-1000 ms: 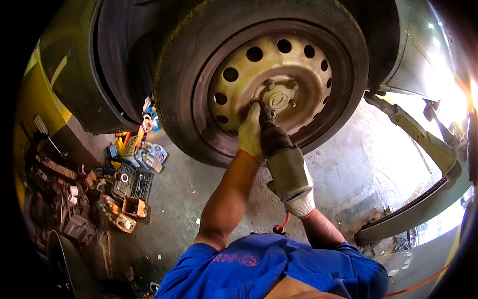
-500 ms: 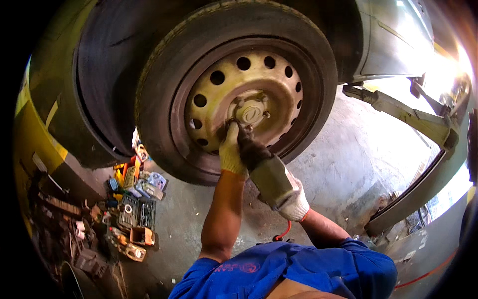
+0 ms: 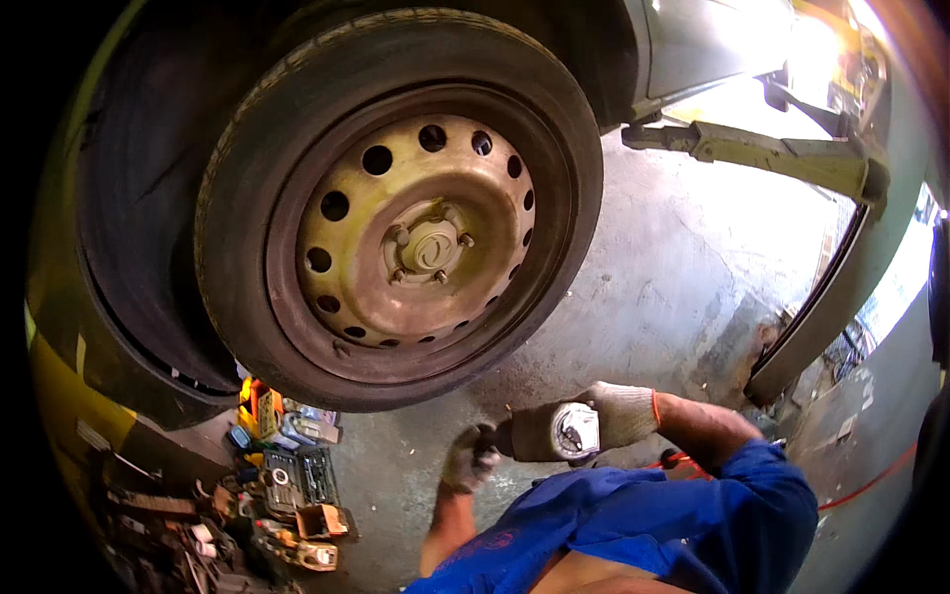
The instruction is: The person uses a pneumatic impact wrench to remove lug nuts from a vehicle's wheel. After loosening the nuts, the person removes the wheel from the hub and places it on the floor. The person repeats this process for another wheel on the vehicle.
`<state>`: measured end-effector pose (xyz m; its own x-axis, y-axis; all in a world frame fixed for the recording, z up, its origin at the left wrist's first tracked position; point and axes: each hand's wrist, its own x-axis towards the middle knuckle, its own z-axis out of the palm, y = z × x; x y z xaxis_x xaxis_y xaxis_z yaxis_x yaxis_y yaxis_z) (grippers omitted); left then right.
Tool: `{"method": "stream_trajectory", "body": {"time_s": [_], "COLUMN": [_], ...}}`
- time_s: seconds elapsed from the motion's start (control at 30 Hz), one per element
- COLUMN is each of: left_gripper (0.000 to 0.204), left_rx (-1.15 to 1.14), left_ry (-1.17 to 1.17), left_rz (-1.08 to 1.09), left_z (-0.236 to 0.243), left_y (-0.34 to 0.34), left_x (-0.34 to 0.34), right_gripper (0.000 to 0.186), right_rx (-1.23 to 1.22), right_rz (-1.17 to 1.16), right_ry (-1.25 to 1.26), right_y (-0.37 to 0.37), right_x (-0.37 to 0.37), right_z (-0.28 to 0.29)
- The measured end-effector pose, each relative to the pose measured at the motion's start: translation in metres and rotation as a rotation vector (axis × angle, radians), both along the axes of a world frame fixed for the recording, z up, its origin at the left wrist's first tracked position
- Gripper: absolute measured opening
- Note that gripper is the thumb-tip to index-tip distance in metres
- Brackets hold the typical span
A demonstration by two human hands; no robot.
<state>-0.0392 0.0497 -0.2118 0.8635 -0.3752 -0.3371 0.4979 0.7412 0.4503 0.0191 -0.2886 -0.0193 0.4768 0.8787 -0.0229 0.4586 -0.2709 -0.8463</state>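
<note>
In my gloved right hand (image 3: 623,414) is an air impact wrench (image 3: 536,432), held low in front of my body with its nose pointing left. My gloved left hand (image 3: 469,459) is beside that nose, fingers curled in; whatever they hold is hidden, and the dark smudged glove blends with the tool tip. Above both hands, apart from them, a car wheel (image 3: 327,223) stays on the raised car, with a rusty steel rim and round holes. Several lug nuts or studs ring its centre cap (image 3: 431,247).
At lower left, a socket set case (image 3: 300,477), a small open cardboard box (image 3: 322,521) and other tools lie on the floor. A lift arm (image 3: 782,155) reaches under the car at upper right, next to the lift post (image 3: 826,297). A red hose (image 3: 683,461) runs behind my right arm.
Both hands and the impact wrench have come away from the wheel's centre, down toward my body. The wrench has turned from pointing at the nuts to pointing left. The view has shifted.
</note>
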Motion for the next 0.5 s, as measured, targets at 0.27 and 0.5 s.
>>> {"method": "stream_trajectory", "body": {"time_s": [0.27, 0.5], "left_gripper": [0.047, 0.041], "left_rx": [0.273, 0.243], "left_ry": [0.081, 0.079], "left_rz": [-0.024, 0.322], "left_z": [-0.143, -0.007], "left_y": [-0.004, -0.054], "left_x": [-0.040, 0.042], "right_gripper": [0.073, 0.076], "right_rx": [-0.073, 0.099], "right_rz": [0.144, -0.129], "right_ry": [-0.019, -0.089], "right_y": [0.015, -0.009], "right_x": [0.007, 0.010], "right_z": [-0.043, -0.006]}}
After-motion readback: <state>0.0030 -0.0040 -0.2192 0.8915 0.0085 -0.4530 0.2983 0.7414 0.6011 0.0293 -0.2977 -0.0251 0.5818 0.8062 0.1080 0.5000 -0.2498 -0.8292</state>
